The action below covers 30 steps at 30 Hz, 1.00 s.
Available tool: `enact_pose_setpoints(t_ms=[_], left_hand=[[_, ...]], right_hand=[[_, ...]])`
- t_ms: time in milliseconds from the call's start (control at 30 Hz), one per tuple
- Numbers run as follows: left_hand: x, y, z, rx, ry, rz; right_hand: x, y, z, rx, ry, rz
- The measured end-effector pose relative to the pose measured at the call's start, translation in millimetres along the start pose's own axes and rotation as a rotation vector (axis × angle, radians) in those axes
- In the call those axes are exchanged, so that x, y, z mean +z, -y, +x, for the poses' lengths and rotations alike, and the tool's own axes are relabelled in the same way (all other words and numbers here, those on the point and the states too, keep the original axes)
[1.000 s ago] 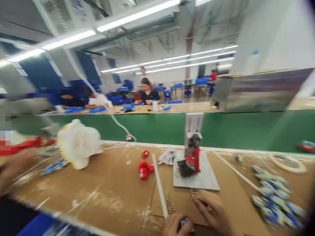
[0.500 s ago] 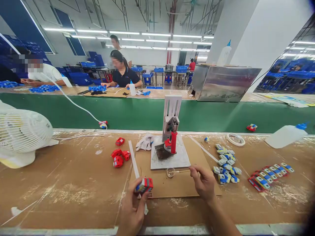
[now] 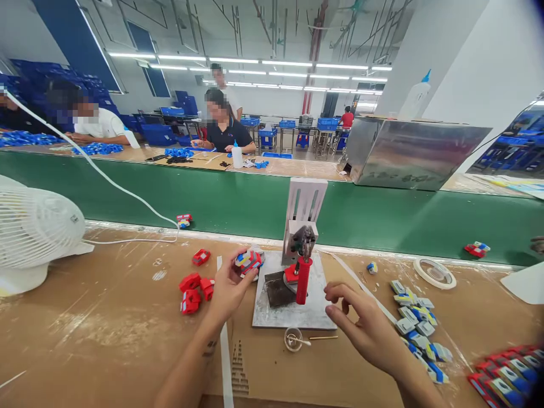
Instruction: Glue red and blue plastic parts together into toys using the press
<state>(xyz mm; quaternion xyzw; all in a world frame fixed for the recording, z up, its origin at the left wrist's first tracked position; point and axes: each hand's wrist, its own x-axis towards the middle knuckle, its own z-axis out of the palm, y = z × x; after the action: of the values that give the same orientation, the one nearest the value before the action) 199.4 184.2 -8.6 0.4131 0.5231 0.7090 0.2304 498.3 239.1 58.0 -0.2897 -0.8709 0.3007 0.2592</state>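
Observation:
My left hand (image 3: pixel 232 286) grips a red, blue and white toy car (image 3: pixel 250 260) between thumb and fingers, left of the press. My right hand (image 3: pixel 361 323) is empty, fingers apart and slightly curled, right of the red press handle (image 3: pixel 303 280). The metal press (image 3: pixel 300 226) stands on a grey plate (image 3: pixel 272 317), with a red piece under its clamp. In front of the plate are a small round dish (image 3: pixel 293 340) with a white-tipped swab across its rim and a thin brown stick (image 3: pixel 323 338).
Red shells (image 3: pixel 190 300) lie left. Several grey-blue parts (image 3: pixel 419 326), a tape roll (image 3: pixel 434 273) and rows of red-blue cars (image 3: pixel 510 374) lie right. A white fan (image 3: pixel 38 232) stands far left. People sit across the green divider (image 3: pixel 238 198).
My left hand has moved forward with the car, towards the press. My right hand has let go of the thin swab and opened beside the handle. The view has shifted.

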Motion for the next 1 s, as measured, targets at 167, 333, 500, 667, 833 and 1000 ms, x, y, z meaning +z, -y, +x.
enact_pose_setpoints(t_ms=[167,333,500,667,833,1000], left_hand=[[-2.8,2.2,-19.6,-0.038,0.098,-0.055],[-9.3,-32.3,-7.3,0.015,0.669,0.099],[7.4,-61.5,22.2,0.290,1.094,0.519],[15.4,-66.1,30.9,0.331,1.196,0.615],[12.9,-60.1,29.6,0.362,1.192,0.625],[20.3,-55.7,28.9,0.433,1.205,0.590]], right_hand=[[26.3,8.0,-2.7,0.044,0.155,0.157],[43.1,7.4,5.6,0.005,0.130,0.351],[40.5,13.1,12.5,-0.047,0.039,0.450],[39.9,25.9,9.6,-0.017,0.024,0.434],[46.1,21.8,12.1,0.018,-0.002,0.458],[48.3,25.4,-7.9,0.050,-0.092,0.482]])
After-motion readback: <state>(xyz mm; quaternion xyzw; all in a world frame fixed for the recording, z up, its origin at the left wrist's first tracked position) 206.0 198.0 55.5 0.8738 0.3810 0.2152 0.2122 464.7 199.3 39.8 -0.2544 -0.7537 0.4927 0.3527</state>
